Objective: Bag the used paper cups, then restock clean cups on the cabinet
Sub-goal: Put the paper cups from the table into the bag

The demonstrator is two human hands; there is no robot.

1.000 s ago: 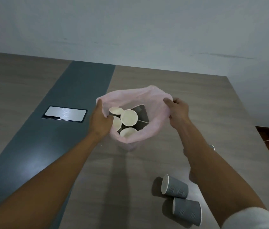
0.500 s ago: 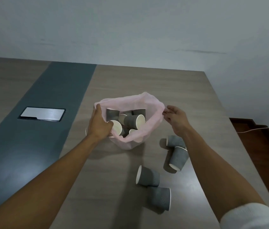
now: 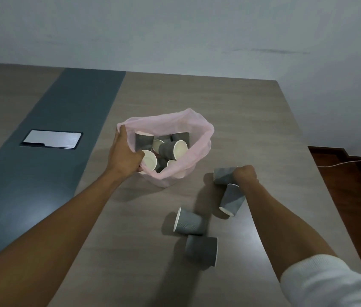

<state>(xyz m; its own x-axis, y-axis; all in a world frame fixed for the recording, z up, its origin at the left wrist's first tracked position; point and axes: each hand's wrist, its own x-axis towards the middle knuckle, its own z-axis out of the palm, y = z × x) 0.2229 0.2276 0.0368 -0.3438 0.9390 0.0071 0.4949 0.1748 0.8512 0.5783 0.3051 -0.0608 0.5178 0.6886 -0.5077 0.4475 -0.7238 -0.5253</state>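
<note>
Four grey cups (image 3: 225, 176) remain loose toward the bench's (image 3: 252, 120) right edge, where the right hand (image 3: 245, 175), having left the pink bag's (image 3: 199, 129) rim, now grips one while the left hand (image 3: 123, 155) still holds the bag open.

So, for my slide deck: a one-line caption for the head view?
Left hand holds the pink bag open; right hand grips a loose cup.

A wood-grain worktop (image 3: 230, 111) carries a dark grey-blue stripe (image 3: 48, 151) with a silver flush hatch (image 3: 52, 138), left of the fingers. A plain pale wall (image 3: 175, 29) stands behind; reddish-brown flooring (image 3: 352, 196) with a white cable (image 3: 341, 163) lies right.
</note>
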